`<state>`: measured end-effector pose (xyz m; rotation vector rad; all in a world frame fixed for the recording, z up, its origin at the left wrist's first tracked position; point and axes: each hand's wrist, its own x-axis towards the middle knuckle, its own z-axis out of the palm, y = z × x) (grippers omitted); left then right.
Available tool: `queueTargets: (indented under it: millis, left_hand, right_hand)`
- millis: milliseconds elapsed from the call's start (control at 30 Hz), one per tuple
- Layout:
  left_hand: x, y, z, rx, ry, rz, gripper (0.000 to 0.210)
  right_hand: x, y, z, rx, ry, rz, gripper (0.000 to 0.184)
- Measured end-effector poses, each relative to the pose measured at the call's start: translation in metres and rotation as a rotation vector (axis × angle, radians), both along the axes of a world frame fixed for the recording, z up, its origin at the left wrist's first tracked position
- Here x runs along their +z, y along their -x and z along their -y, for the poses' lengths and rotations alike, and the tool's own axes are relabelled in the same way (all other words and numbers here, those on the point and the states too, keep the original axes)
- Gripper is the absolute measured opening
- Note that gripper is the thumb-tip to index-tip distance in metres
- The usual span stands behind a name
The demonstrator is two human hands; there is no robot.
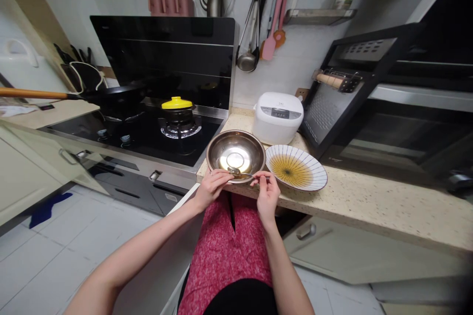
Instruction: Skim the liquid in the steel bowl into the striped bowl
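Note:
A steel bowl (216,150) stands at the counter's front edge, with a bright reflection inside it. My right hand (266,192) is closed in a pinch on the handle of a metal spoon (234,171), which points left over the bowl's near rim. On the left side of that rim, my left hand (213,186) has its fingers pressed together close to the spoon's head. What those fingertips grip is too small to make out. To the right of the bowl sits a striped plate (316,172) with yellow liquid in its middle.
A white rice cooker (279,120) stands behind the bowl and plate. Left is a gas stove (148,142) with a yellow-lidded pot (177,103) and a wok (114,98), its wooden handle reaching left. An oven (399,133) borders the right. Utensils (269,44) hang on the wall.

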<state>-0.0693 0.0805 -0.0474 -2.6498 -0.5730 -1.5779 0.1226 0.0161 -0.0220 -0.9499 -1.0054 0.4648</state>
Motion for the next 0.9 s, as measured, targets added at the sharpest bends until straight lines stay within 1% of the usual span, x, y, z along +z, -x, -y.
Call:
queueTargets:
  millis: [267,433,667,900]
  left_hand:
    - [0.000,0.000,-0.001,-0.041,0.055,0.010,0.029]
    - [-0.001,0.000,-0.001,-0.038,0.050,0.002,0.030]
    - [-0.002,0.001,-0.001,-0.056,0.067,0.017,0.031]
    - [-0.001,0.000,-0.001,-0.035,0.044,0.011,0.029]
  right_hand:
    - [-0.006,0.000,-0.004,-0.004,-0.011,-0.039,0.031]
    - [-0.006,-0.001,-0.003,-0.028,-0.049,-0.088,0.030]
    - [0.004,-0.007,0.001,-0.098,-0.082,-0.090,0.029]
    - [0.018,-0.013,0.003,-0.158,-0.123,-0.059,0.028]
